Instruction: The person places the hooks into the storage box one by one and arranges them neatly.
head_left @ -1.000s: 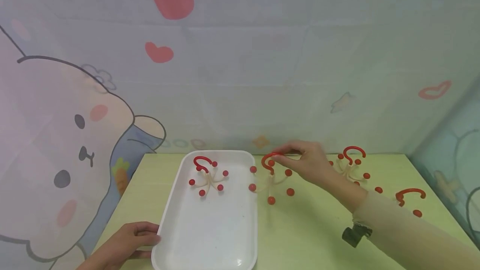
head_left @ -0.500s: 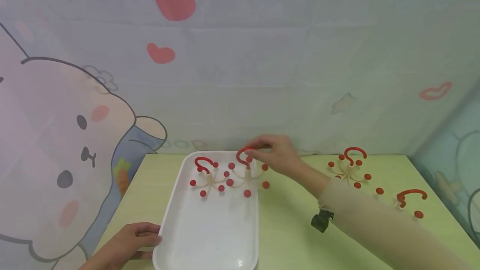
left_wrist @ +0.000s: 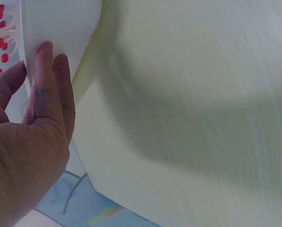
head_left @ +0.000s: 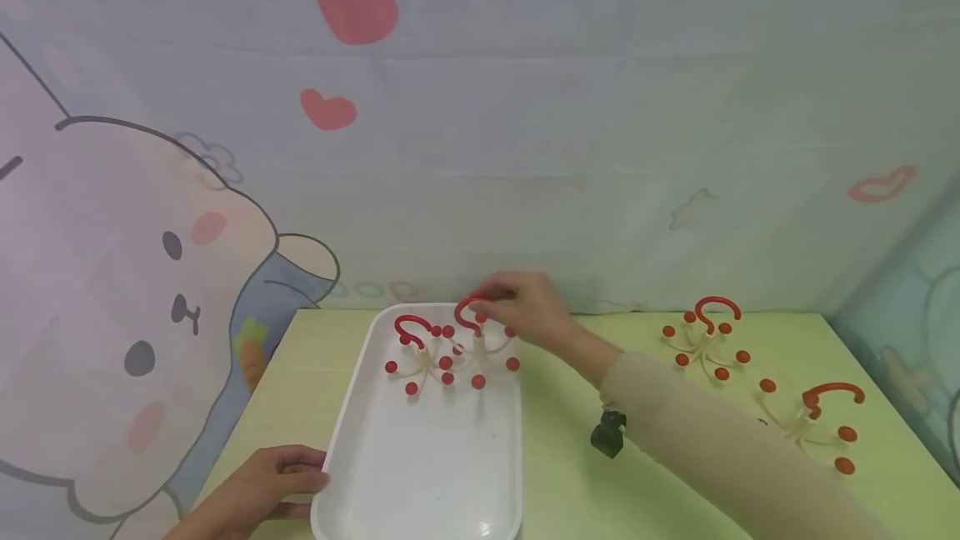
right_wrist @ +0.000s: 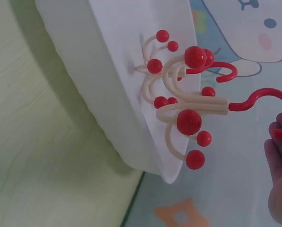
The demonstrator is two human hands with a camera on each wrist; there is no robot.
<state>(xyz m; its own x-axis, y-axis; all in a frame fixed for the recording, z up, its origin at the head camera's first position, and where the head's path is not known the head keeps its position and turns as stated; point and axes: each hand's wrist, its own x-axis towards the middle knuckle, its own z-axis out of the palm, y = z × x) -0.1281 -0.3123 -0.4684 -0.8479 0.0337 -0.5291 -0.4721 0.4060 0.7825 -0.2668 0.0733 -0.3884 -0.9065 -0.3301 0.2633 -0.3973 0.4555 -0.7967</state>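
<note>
A white tray (head_left: 427, 473) lies on the pale green table (head_left: 600, 490). At its far end stands a cream hanger with a red hook and red ball tips (head_left: 415, 354). My right hand (head_left: 525, 307) pinches the red hook of a second such hanger (head_left: 476, 350), holding it over the tray's far right part, close beside the first. The right wrist view shows the held hanger (right_wrist: 193, 106) above the tray (right_wrist: 117, 85), next to the other hanger (right_wrist: 162, 61); my fingertips (right_wrist: 280, 161) are at the hook. My left hand (head_left: 262, 482) grips the tray's near left rim (left_wrist: 60, 28), thumb on top.
Two more hangers of the same kind stand on the table at the right, one farther back (head_left: 705, 338) and one near the right edge (head_left: 813, 417). A cloth backdrop with cartoon prints hangs right behind the table. A black wrist camera (head_left: 609, 433) sits under my right sleeve.
My right hand has carried the hanger leftward from the table beside the tray to over the tray's far end, next to the first hanger. The left hand has stayed on the rim.
</note>
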